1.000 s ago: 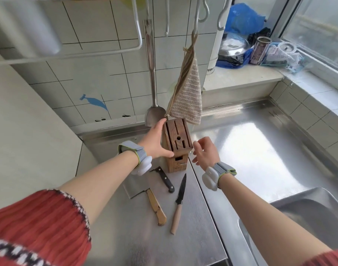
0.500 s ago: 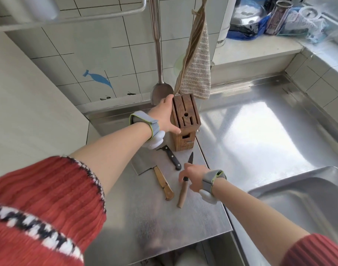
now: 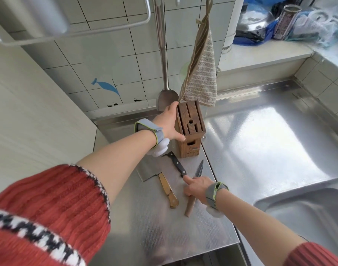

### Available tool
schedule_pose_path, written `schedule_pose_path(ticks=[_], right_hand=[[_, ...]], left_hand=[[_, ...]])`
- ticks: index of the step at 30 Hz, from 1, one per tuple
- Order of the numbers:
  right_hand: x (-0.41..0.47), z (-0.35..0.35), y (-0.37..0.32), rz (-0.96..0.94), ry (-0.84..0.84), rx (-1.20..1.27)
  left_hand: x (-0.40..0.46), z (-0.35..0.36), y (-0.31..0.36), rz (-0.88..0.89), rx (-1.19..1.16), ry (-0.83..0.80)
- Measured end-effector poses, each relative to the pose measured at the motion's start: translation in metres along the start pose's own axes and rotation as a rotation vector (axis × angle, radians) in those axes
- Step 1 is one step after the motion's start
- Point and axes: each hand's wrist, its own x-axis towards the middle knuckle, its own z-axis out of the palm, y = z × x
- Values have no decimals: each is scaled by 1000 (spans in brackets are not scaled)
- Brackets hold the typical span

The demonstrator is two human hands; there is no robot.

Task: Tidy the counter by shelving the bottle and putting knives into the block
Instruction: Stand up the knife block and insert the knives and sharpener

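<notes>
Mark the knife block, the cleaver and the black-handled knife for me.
knife block [image 3: 191,121]: head view, slotted top face.
cleaver [image 3: 167,189]: head view, middle of its wooden handle.
black-handled knife [image 3: 177,165]: head view, middle of its black handle.

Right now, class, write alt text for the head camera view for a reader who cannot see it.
The left hand steadies a wooden knife block while the right hand closes on a small knife lying on the steel counter, beside a cleaver and a black-handled knife.
</notes>
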Motion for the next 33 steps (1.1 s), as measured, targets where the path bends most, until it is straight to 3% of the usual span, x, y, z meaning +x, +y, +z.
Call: schedule_pose_path(ticks=[8,15,21,26,29,33], right_hand=[[-21,-32,37,89,319,195],[-81,-68,77,271,497,352],[-117,-107,104,484,1053,675],[-135,-165,91,307,1372,1033],[-140,-187,76,152,1376,1274],[-137,-195,63,114,1360,1309]], left_hand=[[0,-1,2,-24,18,-8],[-2,-3,3,-20,15,-6],[-3,-2,3,-23,34,-11],[-4,-3,4,-19,21,-21],[-4,-3,3,-6,3,-25],[-5,-3,2,4,-5,-26]])
